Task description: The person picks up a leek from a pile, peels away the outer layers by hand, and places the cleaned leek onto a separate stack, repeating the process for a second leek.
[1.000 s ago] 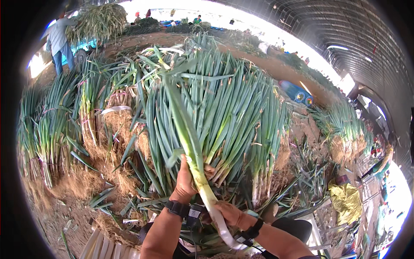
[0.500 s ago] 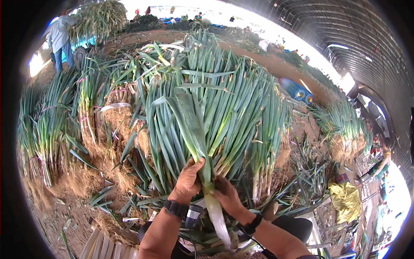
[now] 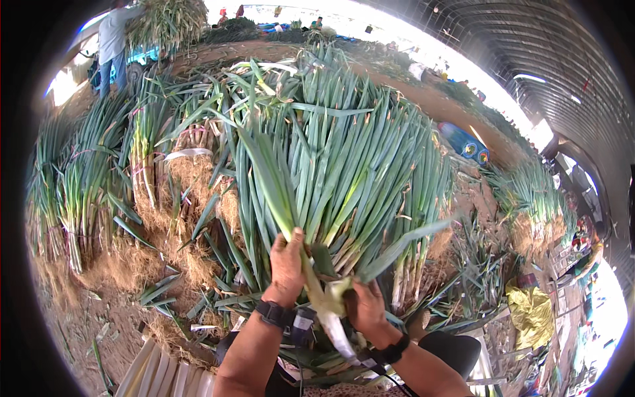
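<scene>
My left hand (image 3: 286,270) is closed round the green part of a large green onion (image 3: 335,334), which slants with its leaves up and its white stem down towards my lap. With curled fingers my right hand (image 3: 368,304) grips a loose outer leaf (image 3: 400,250) that bends away to the right from the stem. The base of that leaf still meets the stem between my hands. Just beyond them leans a big heap of green onions (image 3: 337,165), leaf tips pointing away. A dark band circles each wrist.
Tied bundles of green onions (image 3: 79,192) with brown roots stand at left. Pale trimmed stems (image 3: 159,374) lie at lower left, and a crumpled yellow sack (image 3: 529,316) sits at right. Leaf scraps litter the ground. Far left, a person (image 3: 112,46) stands beside a loaded cart.
My right hand has moved away from the stem to the right, pulling an outer leaf aside. My left hand keeps its hold on the green onion. The whole view has shifted slightly.
</scene>
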Demonstrator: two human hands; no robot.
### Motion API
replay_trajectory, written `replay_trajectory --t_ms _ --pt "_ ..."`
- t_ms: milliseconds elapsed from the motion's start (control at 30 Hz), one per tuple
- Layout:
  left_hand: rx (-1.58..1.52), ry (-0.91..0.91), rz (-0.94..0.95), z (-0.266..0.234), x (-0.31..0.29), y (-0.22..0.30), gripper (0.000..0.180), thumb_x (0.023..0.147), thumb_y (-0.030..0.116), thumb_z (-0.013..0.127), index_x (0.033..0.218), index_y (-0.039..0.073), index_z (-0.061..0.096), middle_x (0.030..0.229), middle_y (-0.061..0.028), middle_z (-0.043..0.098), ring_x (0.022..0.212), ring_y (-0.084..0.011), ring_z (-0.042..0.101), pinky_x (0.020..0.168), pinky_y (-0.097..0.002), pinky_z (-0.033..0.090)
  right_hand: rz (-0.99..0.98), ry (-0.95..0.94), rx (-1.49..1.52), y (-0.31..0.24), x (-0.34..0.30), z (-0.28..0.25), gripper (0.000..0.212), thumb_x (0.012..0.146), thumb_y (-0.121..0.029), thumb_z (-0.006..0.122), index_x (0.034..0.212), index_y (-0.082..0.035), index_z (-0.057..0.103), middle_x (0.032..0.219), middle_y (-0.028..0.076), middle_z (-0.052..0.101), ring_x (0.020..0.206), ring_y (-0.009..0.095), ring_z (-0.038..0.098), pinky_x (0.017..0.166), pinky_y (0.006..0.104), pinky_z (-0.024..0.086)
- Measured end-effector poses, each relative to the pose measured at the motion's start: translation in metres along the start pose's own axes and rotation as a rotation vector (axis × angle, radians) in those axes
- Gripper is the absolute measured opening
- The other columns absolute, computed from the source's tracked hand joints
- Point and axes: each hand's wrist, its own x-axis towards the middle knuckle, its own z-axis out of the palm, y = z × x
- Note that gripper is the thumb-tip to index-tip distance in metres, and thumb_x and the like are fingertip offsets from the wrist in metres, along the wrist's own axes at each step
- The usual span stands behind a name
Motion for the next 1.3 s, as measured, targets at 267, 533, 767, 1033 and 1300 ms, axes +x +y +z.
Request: replay_trajectory --t_ms 267,533,767,1033,1300 --pt "-0.110 -0.084 0.113 -0.011 0.015 0.037 0.028 0.082 0.033 0.065 0.091 0.009 0.056 0.073 -0.0004 0.050 0.059 -0.0118 0.050 0.052 -0.0269 0.043 0.901 -0.414 -0.448 0.037 -0.093 -0.130 0.051 0.078 -0.017 0.061 0.122 0.003 0.043 0.121 0.017 0.050 0.104 0.031 0.052 0.083 0.0401 0.044" --pt "-0.234 -0.110 0.025 -0.010 0.023 0.040 0.036 0.083 0.035 0.063 0.103 0.007 0.053 0.082 -0.0015 0.051 0.070 -0.0134 0.050 0.061 -0.0279 0.043 0.128 -0.714 -0.730 0.021 -0.043 -0.028 0.072 0.076 -0.021 0.068 0.134 -0.001 0.030 0.131 0.021 0.041 0.121 0.033 0.041 0.098 0.0379 0.035" --pt "0.008 -0.214 -0.087 -0.004 0.001 0.032 0.025 0.084 0.023 0.061 0.101 0.007 0.052 0.068 -0.0017 0.051 0.048 -0.0127 0.047 0.045 -0.0283 0.042 0.122 -0.661 -0.211 -0.014 -0.017 0.011 0.056 0.081 -0.027 0.061 0.128 -0.005 0.040 0.106 0.020 0.057 0.091 0.035 0.059 0.073 0.0379 0.048" --pt "0.026 0.056 -0.005 -0.010 0.012 0.055 0.013 0.084 0.016 0.058 0.086 0.011 0.047 0.061 0.0028 0.043 0.044 -0.0080 0.038 0.040 -0.0250 0.033 0.438 -0.792 -0.696 -0.045 -0.082 -0.072 0.039 0.087 -0.023 0.053 0.121 -0.006 0.049 0.082 0.023 0.060 0.074 0.038 0.059 0.063 0.0420 0.045" --pt "0.010 0.135 -0.181 -0.031 0.016 0.029 0.011 0.082 0.016 0.058 0.081 0.011 0.049 0.060 0.0027 0.043 0.043 -0.0095 0.038 0.040 -0.0257 0.032 0.529 -0.786 -0.783 -0.111 -0.109 -0.088 0.040 0.087 -0.028 0.049 0.121 -0.008 0.047 0.085 0.021 0.060 0.078 0.036 0.061 0.065 0.0422 0.047"
